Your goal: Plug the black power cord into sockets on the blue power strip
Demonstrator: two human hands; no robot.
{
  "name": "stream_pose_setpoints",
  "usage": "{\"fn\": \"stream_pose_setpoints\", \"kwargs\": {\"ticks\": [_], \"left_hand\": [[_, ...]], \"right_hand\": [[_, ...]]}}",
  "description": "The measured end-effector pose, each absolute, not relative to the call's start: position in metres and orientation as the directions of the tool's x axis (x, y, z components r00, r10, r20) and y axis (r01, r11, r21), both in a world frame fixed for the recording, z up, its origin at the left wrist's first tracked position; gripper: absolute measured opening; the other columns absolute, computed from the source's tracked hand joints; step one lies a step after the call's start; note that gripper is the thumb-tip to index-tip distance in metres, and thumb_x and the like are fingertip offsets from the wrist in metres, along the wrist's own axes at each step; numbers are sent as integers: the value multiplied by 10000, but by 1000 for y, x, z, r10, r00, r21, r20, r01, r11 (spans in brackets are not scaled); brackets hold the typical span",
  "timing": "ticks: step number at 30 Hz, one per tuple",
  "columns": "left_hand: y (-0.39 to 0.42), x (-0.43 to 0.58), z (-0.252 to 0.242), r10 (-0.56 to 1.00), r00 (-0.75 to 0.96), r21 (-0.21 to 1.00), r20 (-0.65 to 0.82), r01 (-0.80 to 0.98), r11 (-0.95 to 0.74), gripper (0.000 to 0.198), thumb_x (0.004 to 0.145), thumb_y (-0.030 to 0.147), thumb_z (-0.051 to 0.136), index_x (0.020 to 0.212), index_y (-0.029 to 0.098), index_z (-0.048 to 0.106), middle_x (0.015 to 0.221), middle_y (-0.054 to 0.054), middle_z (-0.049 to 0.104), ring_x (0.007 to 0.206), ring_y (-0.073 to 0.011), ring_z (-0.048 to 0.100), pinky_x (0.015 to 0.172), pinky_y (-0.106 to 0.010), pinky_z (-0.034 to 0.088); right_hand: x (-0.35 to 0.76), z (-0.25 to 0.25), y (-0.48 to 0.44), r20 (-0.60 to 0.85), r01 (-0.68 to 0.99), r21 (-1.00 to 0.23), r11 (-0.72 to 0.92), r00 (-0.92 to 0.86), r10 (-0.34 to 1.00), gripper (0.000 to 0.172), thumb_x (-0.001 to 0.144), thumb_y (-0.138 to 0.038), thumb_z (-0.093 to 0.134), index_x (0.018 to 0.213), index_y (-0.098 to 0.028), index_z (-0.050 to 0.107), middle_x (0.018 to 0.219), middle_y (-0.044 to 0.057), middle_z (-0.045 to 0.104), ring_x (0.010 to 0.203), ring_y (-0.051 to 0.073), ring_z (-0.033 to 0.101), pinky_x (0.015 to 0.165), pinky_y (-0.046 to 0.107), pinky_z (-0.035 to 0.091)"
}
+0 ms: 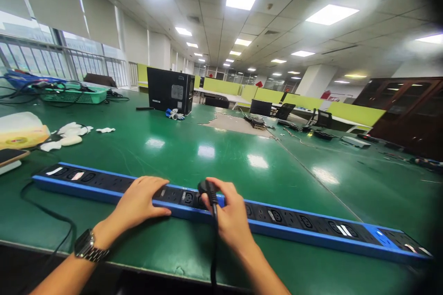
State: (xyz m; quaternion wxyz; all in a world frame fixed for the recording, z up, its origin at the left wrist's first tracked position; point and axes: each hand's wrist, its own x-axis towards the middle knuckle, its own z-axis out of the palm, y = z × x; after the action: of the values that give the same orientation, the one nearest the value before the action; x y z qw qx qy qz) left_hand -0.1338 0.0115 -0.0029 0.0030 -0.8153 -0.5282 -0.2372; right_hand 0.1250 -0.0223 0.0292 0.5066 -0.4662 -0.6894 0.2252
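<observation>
A long power strip (297, 235), blue-edged with black socket modules, lies across the green table in front of me. My left hand (143, 198) grips it left of the middle, fingers over the far side and thumb along the near side. Between the thumb and fingers of my right hand (230, 207) is a black power plug (207, 187), held at the sockets near the strip's middle. Whether its pins are in a socket is hidden. The plug's black cord (214, 258) hangs down toward the table's front edge.
A black computer case (169, 90) stands farther back, with a glove (175, 114) before it. At left are a green basket (79, 94) of cables, white scraps (71, 133) and a phone (12, 156). Another black cable (51, 214) runs from the strip's left end over the front edge.
</observation>
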Motion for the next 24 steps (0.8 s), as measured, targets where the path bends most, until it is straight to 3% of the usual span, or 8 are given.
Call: {"fn": "stream_pose_setpoints", "kwargs": {"ticks": [5,12,15,19,24], "left_hand": [[9,-133,-1,858,337,243,388,860,-448,616,609,491,807,1147,246,632,1163,-81,689,1081,-311,610,974,-453,433],[9,-132,-2,849,348,258,397,845,-468,504,690,407,733,1148,231,621,1161,-69,683,1078,-289,604,985,-451,417],[8,-131,-2,852,336,263,401,849,-458,478,703,345,700,1160,232,618,1171,-70,681,1091,-286,601,999,-451,409],[7,-131,-1,855,342,262,389,849,-458,499,712,337,683,1193,230,608,1201,-73,673,1113,-289,596,1016,-462,402],[6,-136,-1,841,338,275,421,836,-474,628,727,381,699,1322,278,529,1296,-55,629,1168,-286,575,1020,-445,417]], "right_hand": [[75,24,-11,355,511,-764,393,-175,918,248,853,-352,583,1040,-221,678,889,52,663,857,191,587,769,332,470],[58,18,-3,373,721,-531,446,-274,887,241,844,-242,556,1066,-225,648,1022,48,689,967,230,530,827,373,412],[57,18,-7,399,739,-433,517,-357,845,282,824,-212,554,1095,-229,629,1062,44,687,967,230,521,826,380,408],[57,19,-11,384,752,-414,513,-367,848,332,830,-228,560,1158,-247,611,1095,33,689,981,238,530,859,418,431],[78,3,-33,451,792,-351,499,-324,831,554,798,-259,614,1339,-185,521,1375,113,547,1237,308,471,1018,514,406]]}}
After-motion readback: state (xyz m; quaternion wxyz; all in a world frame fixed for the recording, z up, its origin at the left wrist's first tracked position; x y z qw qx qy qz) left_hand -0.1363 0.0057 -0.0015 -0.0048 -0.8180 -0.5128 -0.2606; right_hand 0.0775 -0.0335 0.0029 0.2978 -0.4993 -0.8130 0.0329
